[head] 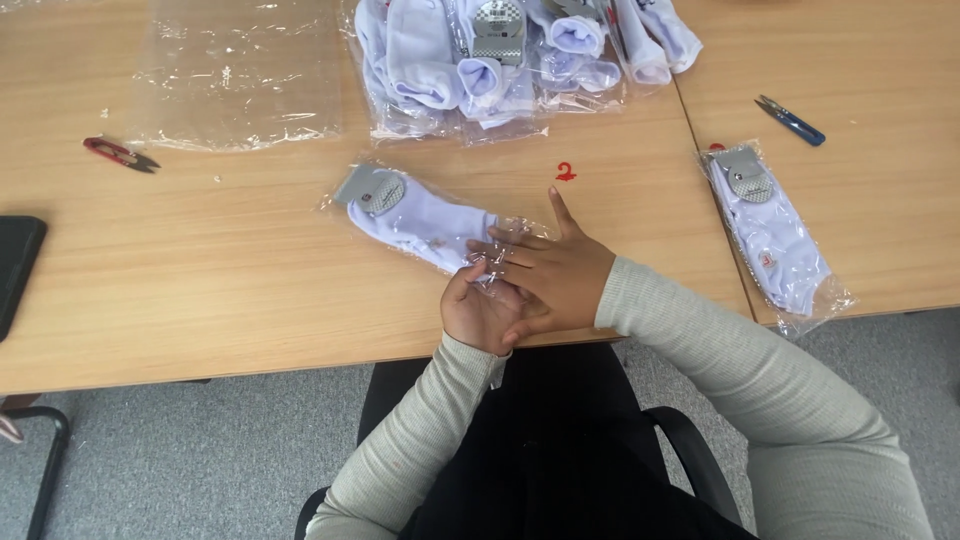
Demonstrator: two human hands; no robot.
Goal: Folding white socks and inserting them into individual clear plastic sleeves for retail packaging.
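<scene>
A pair of white socks in a clear plastic sleeve (pixel 405 210) lies on the wooden table (pixel 200 270) in front of me, its grey card header pointing far left. My right hand (pixel 550 275) lies flat over the near end of the sleeve, fingers spread. My left hand (pixel 478 312) sits under and beside it, fingers curled on the crinkled plastic end of the same packet.
A heap of bagged white socks (pixel 510 55) lies at the far edge, with empty clear bags (pixel 235 70) to its left. Another packed pair (pixel 772 230) rests on the right table. Red snips (pixel 120 153) lie left, blue snips (pixel 790 120) right. A small red hook (pixel 566 172) and a black device (pixel 15 270) are nearby.
</scene>
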